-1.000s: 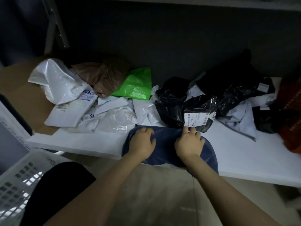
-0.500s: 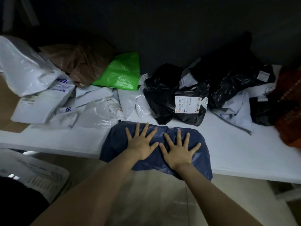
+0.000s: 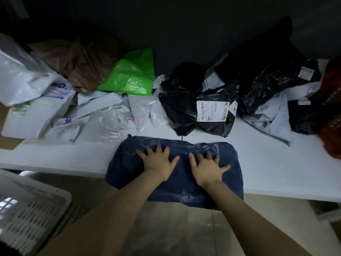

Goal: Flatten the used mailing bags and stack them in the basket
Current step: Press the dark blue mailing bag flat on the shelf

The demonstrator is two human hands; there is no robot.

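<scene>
Blue bag (image 3: 175, 170): lower centre of frame, flat on white table (image 3: 276, 167), near edge hanging over table lip. My left hand (image 3: 158, 161): palm down on bag, fingers spread apart. My right hand (image 3: 206, 167): same, beside it (fingertips blurred). Basket (image 3: 33, 209): lower left, white, lattice sides. Black bags (image 3: 199, 106): centre right, crumpled, one labelled. Green bag (image 3: 131, 74): upper centre. White bags (image 3: 55, 111): left, piled. Brown bag (image 3: 77, 61): upper left.

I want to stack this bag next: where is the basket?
In the head view the white basket sits at the lower left, on the near side of the white table, below its front edge.
</scene>
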